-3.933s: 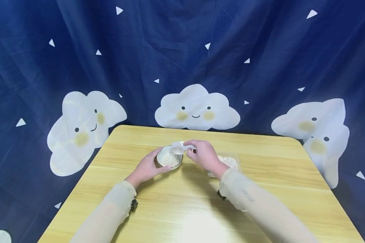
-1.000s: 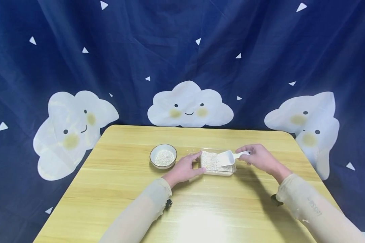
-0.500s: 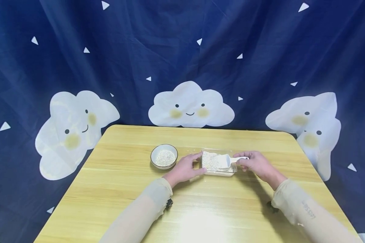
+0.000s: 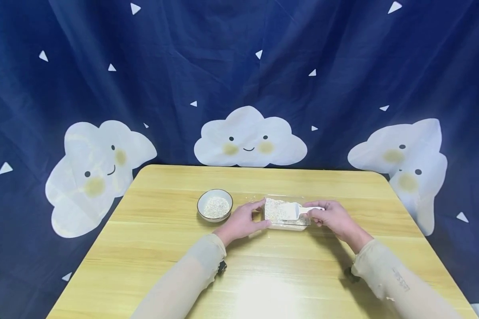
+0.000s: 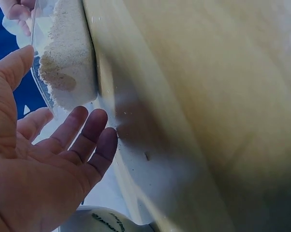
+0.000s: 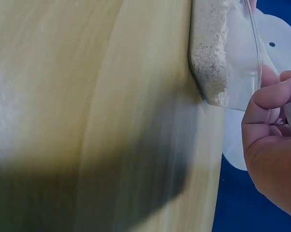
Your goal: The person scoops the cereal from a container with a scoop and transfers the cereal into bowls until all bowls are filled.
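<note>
A clear rectangular container [image 4: 286,227] of pale flakes, perhaps oats [image 4: 274,208], stands on the table. My left hand [image 4: 241,222] spreads thumb and forefinger across its left end. In the left wrist view the thumb [image 5: 21,65] touches the rim and the other fingers lie loosely bent beside the wall. My right hand [image 4: 332,218] pinches the handle of a white scoop [image 4: 292,211], whose head is in the container, against the flakes. The right wrist view shows that grip from the side, with the scoop head mostly hidden behind the container wall.
To the left of my left hand sits a white bowl [image 4: 206,217] with a dark rim, holding similar flakes. A few crumbs lie behind the container. The wooden table [image 4: 175,257] ends at a blue curtain [image 4: 163,66] with printed clouds.
Earlier my left hand held the bowl while the scoop tipped over it; both hands then moved to the container. Over the last second the scoop has slid left and lower among the flakes.
</note>
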### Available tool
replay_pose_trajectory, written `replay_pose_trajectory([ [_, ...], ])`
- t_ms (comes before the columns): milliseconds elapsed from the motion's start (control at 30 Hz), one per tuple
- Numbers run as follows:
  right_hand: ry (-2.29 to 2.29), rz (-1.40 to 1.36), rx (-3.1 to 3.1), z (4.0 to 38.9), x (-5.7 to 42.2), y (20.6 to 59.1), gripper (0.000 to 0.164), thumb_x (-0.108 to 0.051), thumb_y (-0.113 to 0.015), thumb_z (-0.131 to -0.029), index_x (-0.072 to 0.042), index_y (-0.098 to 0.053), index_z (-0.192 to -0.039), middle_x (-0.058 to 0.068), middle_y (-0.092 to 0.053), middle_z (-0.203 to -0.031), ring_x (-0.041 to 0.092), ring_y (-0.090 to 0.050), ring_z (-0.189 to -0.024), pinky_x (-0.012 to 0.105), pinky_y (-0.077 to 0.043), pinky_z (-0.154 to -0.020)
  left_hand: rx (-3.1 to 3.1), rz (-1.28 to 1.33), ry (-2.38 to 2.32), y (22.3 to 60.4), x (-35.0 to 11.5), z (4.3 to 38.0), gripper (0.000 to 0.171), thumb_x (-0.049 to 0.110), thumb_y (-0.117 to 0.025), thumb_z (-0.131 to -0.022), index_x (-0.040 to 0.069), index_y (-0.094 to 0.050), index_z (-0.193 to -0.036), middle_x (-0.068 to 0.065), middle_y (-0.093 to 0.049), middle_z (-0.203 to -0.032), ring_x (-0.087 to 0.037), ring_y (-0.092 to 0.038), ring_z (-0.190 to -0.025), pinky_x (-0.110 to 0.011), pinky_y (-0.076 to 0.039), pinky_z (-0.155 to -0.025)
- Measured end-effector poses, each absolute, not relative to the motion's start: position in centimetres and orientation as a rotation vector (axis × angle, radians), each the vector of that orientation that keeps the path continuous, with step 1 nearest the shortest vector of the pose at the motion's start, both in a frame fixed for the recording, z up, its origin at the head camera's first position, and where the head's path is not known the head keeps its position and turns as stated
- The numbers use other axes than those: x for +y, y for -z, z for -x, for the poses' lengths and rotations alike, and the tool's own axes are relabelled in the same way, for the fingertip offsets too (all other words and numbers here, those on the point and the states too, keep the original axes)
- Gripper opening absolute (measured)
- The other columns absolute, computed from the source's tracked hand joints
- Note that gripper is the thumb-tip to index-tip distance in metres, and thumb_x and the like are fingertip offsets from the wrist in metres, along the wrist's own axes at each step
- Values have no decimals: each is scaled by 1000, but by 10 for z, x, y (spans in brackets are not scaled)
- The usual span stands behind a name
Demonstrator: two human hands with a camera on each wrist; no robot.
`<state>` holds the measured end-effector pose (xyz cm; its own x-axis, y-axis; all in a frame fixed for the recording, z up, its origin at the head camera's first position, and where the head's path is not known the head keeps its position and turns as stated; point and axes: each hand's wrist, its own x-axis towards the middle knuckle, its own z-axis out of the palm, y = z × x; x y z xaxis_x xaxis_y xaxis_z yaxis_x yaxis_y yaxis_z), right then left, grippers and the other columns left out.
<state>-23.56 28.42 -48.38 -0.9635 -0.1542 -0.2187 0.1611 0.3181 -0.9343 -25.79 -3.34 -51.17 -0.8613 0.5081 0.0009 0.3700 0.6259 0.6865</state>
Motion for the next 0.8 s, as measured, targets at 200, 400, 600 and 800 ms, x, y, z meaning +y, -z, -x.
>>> replay_pose_trajectory([
  [200,1852,-12,2191,233,294,493,53,-7,-66,-99,17,-53,-144,-8,-71,-80,4,-55,-68,19,-51,-62,2651,-729,-1067,511,-34,259,86,56,-75,-96,25,-38,-167,-9,-63,-153,-32,-57,-145,-50,-43,-126],
  [400,2090,83,1888,235,310,505,33,1,-55,-105,7,-58,-137,-5,-79,-90,3,-55,-69,16,-51,-62,2659,-742,-1048,513,-34,259,88,58,-73,-96,24,-36,-168,-10,-63,-153,-33,-58,-144,-51,-44,-125],
  [600,2289,174,1568,233,328,509,31,2,-45,-109,-12,-69,-123,-3,-81,-98,3,-53,-71,16,-48,-63,2659,-754,-1050,514,-34,258,86,57,-72,-97,22,-37,-168,-11,-64,-153,-33,-57,-144,-51,-44,-125],
  [800,2390,247,1365,234,331,510,42,6,-32,-111,-9,-69,-124,1,-81,-102,4,-50,-73,17,-41,-63,2652,-753,-1064,512,-34,258,85,55,-72,-98,20,-37,-168,-12,-63,-153,-34,-57,-145,-51,-43,-125],
])
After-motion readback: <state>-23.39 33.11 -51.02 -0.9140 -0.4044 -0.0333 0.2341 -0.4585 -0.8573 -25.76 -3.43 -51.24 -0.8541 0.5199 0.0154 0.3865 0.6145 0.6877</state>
